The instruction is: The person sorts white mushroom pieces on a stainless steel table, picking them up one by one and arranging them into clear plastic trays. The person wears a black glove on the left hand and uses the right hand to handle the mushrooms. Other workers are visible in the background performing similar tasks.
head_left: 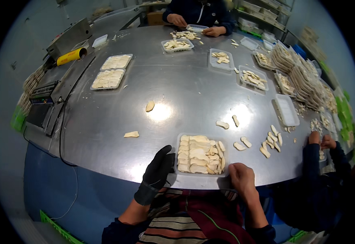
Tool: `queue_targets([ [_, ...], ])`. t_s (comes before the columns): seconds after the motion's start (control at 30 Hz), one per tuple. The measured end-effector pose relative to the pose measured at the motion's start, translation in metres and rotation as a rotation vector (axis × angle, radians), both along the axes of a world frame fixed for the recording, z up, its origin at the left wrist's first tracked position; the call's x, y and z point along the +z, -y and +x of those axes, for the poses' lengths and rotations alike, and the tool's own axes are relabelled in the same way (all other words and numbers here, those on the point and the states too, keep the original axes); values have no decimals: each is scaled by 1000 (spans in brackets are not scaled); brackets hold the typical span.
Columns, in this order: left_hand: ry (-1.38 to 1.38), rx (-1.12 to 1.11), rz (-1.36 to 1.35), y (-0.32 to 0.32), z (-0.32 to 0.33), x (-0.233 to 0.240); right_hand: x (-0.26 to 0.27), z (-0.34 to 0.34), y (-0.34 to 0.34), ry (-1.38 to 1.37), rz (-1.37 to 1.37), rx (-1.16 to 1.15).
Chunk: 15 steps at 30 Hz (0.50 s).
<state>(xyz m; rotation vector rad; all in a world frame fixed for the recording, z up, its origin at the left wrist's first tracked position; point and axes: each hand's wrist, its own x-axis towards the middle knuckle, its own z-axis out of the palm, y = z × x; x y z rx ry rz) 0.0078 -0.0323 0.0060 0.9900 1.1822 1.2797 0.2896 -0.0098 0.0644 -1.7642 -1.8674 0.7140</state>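
Observation:
A clear plastic tray (179,173) stands near the front edge of the steel table, filled with overlapping pale slices, apparently mushroom (198,152). My left hand (157,170), in a black glove, is at the tray's left side; its fingers are close to the wall, and whether they grip it is unclear. Bare, with fingers curled, my right hand (242,178) is beside the tray's lower right corner; its fingertips are partly hidden. Loose slices (272,140) lie on the table to the right, and two single slices (131,134) lie to the left.
Across the steel table (165,79), a person (198,15) handles a tray; another person's hands (320,140) work at the right. Filled trays (108,78) stand at the back left, an empty tray (287,109) and stacked trays (305,79) at the right. A heat sealer (43,100) sits left.

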Motion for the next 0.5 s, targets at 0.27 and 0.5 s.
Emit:
queue_targets([
  [0.27,91,38,-51,5,-8,15,11,-1,-16,44,154,31],
  [0.5,-41,120,-90,4,-16,22,-1,-19,-145,388,405,234],
])
